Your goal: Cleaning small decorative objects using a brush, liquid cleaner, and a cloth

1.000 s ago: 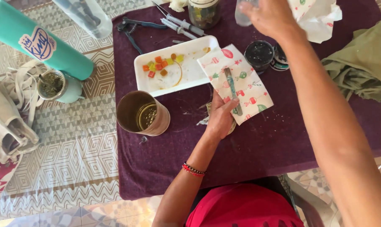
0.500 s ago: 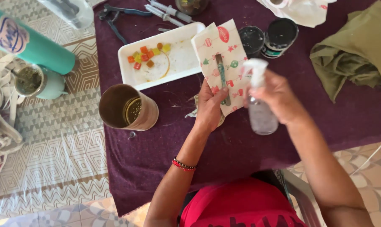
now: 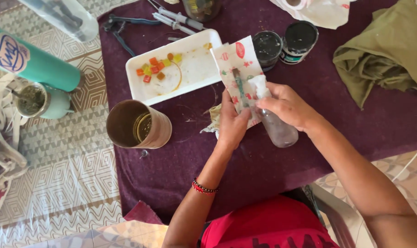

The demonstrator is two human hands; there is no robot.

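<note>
The left hand (image 3: 233,123) lies palm-down on the dark purple cloth (image 3: 181,174), its fingers closed on the lower edge of a white paper napkin printed with small red and green motifs (image 3: 238,62); a thin dark green stick-like tool (image 3: 239,86) lies along the napkin just beyond the fingertips, and a crumpled pale scrap (image 3: 213,123) shows beside the thumb side of this hand. The right hand (image 3: 289,106) is wrapped around the upper part of a small clear plastic spray bottle (image 3: 278,129), fingers clamped about its neck, with the white spray head (image 3: 259,85) poking out past the fingertips and touching the napkin; the bottle's body slants back below the palm. Beyond the left fingers, past the napkin's far edge, stands a white rectangular tray holding small orange, red and yellow cubes (image 3: 171,87). To the outer side of the left hand, near but apart, a brown cylindrical cup (image 3: 137,125) lies tilted with its mouth open. Beyond the right fingertips stand two small round dark-lidded jars (image 3: 284,41) side by side, and farther out from the right hand's knuckles lies a bunched olive-green cloth (image 3: 388,50).
</note>
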